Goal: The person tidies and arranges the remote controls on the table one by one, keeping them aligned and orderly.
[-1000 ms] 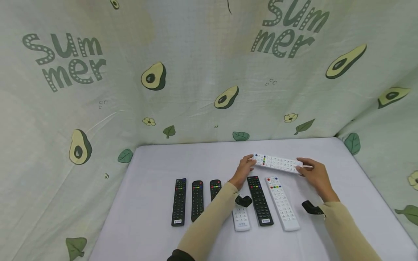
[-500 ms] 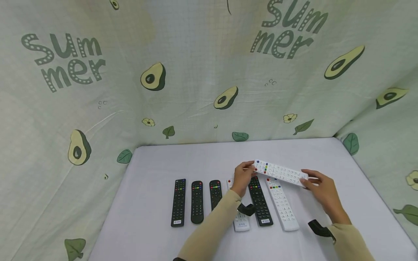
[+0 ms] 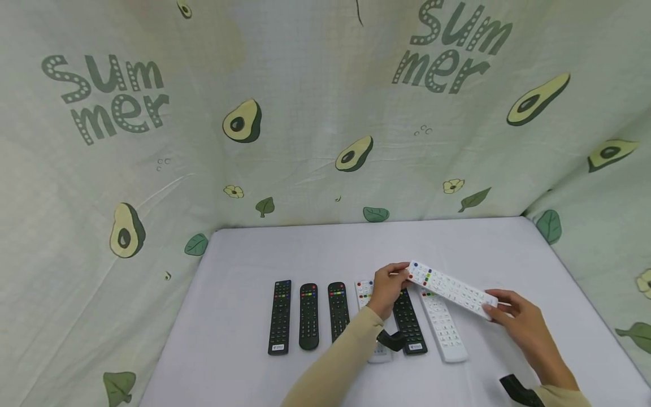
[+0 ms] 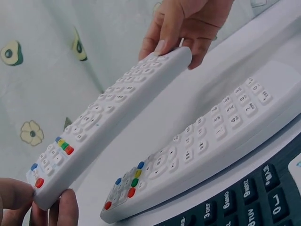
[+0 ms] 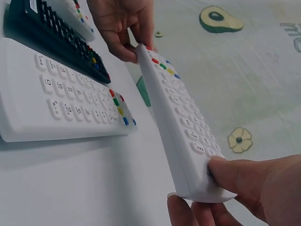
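Note:
A white remote control (image 3: 452, 289) is held up slantwise between both hands, its buttons facing up. My left hand (image 3: 387, 289) pinches the end with the coloured buttons, thumb on top and fingers beneath. At the opposite end, my right hand (image 3: 524, 323) grips it, thumb over the keys, as the right wrist view shows with the thumb (image 5: 235, 176). Beneath the raised remote lies a second white remote (image 3: 443, 328), its top partly covered in the head view. Left of that, a black remote (image 3: 409, 325) is partly hidden by my left hand.
Farther left, a white remote (image 3: 364, 291) lies mostly behind my left forearm. Several black remotes continue the row, among them one at the far left (image 3: 280, 317). The white table (image 3: 229, 316) ends at a patterned curtain (image 3: 295, 113).
Both hands have brought the white remote nearer and to the right, over the row. It has turned from nearly crosswise to a steeper slant, with the right end lower in the view.

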The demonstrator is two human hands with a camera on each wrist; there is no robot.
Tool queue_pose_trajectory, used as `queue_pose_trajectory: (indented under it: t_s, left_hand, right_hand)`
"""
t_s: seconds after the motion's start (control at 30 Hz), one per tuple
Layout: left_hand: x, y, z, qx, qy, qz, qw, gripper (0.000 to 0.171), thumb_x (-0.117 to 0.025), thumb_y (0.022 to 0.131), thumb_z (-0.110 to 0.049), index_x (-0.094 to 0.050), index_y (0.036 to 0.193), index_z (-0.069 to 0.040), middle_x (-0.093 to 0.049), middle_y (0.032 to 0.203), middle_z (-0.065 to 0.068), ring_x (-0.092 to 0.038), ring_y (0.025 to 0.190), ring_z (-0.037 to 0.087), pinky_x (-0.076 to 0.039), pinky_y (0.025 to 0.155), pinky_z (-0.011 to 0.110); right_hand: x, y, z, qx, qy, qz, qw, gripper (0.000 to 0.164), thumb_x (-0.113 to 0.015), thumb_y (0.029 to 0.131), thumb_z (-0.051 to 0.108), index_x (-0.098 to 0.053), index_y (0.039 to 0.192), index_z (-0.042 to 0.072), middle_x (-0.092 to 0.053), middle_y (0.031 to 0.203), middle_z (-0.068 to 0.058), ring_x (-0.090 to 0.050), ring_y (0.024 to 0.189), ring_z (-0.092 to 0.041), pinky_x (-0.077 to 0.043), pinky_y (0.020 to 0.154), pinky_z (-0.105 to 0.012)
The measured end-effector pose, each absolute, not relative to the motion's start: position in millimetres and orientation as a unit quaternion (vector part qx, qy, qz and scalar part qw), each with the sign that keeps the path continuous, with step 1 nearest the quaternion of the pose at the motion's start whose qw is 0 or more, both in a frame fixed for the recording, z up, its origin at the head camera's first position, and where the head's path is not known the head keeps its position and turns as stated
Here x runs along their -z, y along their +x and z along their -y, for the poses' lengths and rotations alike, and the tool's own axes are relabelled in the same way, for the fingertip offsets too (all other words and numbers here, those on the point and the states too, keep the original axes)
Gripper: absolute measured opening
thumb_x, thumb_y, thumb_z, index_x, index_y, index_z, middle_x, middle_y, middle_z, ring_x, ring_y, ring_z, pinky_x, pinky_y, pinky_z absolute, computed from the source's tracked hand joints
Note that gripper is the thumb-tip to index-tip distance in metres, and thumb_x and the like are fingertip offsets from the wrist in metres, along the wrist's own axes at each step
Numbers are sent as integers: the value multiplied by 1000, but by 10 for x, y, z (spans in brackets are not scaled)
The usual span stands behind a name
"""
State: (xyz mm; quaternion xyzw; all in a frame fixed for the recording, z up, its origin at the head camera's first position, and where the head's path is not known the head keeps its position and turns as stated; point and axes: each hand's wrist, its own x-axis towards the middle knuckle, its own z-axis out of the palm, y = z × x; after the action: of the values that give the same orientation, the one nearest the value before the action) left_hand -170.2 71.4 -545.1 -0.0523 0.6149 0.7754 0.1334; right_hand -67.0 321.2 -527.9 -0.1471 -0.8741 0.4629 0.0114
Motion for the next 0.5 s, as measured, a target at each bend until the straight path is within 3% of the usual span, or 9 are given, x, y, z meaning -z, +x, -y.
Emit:
queue_pose_trajectory:
  t_s: [0.1, 0.27, 0.5]
  left_hand:
    - [5479, -1687, -751, -791, -45, -594, 143, 24, -62, 101, 6, -75, 121, 2, -67, 106, 11, -70, 95, 16, -63, 95, 41]
    - [5511, -1667, -815, -817, -28, -555, 155, 25, -62, 99, 9, -73, 122, 7, -66, 108, 11, -69, 96, 16, -63, 94, 37]
    - [5477, -1595, -894, -826, -32, -534, 175, 24, -62, 100, 9, -72, 122, 8, -67, 110, 11, -69, 99, 16, -62, 95, 32]
  right_hand:
    - [5302, -614, -3255, -473, -150, 868, -11, 53, -72, 102, 17, -52, 142, -12, -55, 138, -37, -55, 85, 10, -62, 69, -23]
    - [5328, -515, -3335, -497, -160, 850, -69, 61, -73, 102, 21, -47, 146, -12, -58, 136, -32, -62, 87, 2, -63, 75, -26]
    - [5347, -405, -3357, -507, -166, 835, -139, 69, -73, 101, 22, -40, 153, -10, -50, 145, -34, -62, 94, 2, -61, 79, -25]
